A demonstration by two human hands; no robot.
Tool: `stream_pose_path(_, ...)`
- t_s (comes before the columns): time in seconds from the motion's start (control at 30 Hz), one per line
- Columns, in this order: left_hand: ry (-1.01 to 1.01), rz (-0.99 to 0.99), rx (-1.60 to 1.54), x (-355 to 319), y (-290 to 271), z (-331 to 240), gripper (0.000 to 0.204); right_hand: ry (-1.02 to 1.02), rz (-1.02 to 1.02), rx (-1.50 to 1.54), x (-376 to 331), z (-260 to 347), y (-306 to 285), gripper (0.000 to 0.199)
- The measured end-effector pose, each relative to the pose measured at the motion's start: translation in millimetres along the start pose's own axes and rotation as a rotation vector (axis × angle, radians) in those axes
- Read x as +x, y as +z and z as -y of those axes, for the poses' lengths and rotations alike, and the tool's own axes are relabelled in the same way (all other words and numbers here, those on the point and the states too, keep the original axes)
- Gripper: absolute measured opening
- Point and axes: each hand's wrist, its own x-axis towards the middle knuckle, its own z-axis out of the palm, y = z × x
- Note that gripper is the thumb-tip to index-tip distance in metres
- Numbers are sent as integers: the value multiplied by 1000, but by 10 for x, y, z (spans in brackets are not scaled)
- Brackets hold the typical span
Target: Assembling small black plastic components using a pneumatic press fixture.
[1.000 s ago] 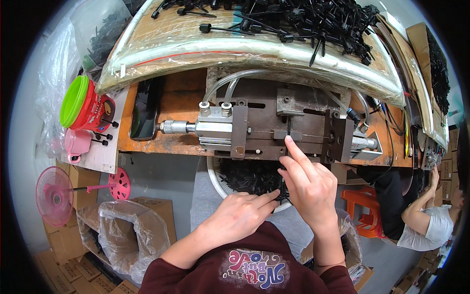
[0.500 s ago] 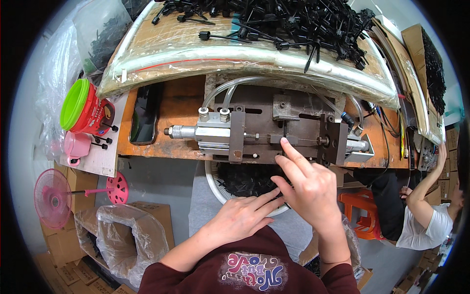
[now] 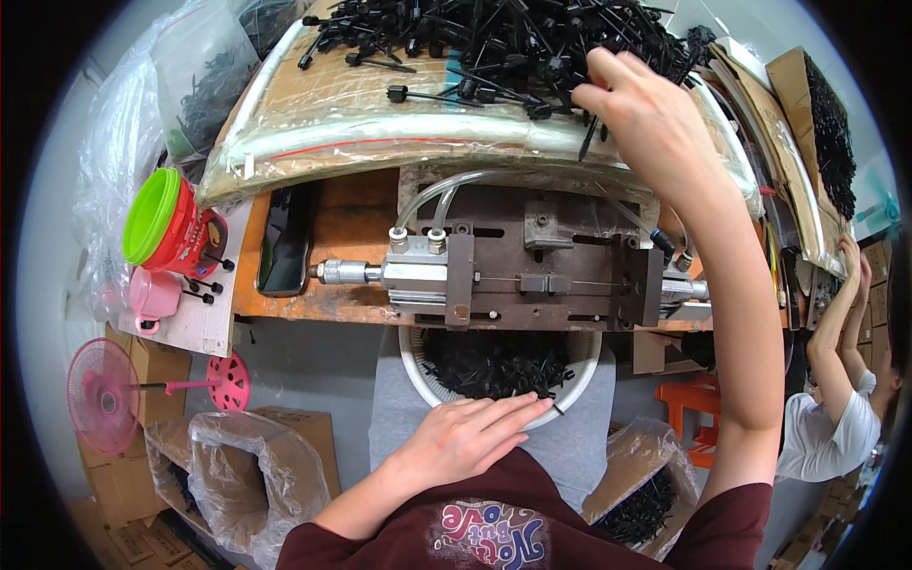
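Observation:
My right hand (image 3: 648,112) reaches over the pile of black plastic parts (image 3: 513,52), which have thin stems and knobbed ends. Its fingers are curled together at the pile's near edge; what they pinch is hidden. One black stem (image 3: 587,139) points down just below the fingertips. My left hand (image 3: 475,432) lies flat, fingers stretched out, at the near rim of a white basket (image 3: 414,380) full of small black pieces (image 3: 494,361). A short black piece (image 3: 558,409) sticks out by its fingertips. Between them stands a metal clamping fixture (image 3: 546,284) with a small block at its middle.
Clear air hoses (image 3: 423,190) arch over the fixture's cylinder (image 3: 416,275). A dark phone (image 3: 285,242) lies on the wooden bench, left. Further left are a red-green bucket (image 3: 157,218), pink cup (image 3: 154,296) and pink fan (image 3: 103,394). Another person (image 3: 836,427) works at right.
My right hand has left the fixture's middle and moved up and away to the pile. The thin black piece that stood at the fixture's middle is gone from there. My left hand stays near the basket.

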Motion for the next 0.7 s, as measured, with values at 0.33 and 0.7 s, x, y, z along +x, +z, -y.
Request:
stream_pose_path(0.33,79,-68,-10,-48,7,63,48,-15,-35,250,-85,-103,85,16)
stream_pose_path(0.7,149,-192,24,207,-167,-62,37,681,-252,1144,-240,-109,-131,13)
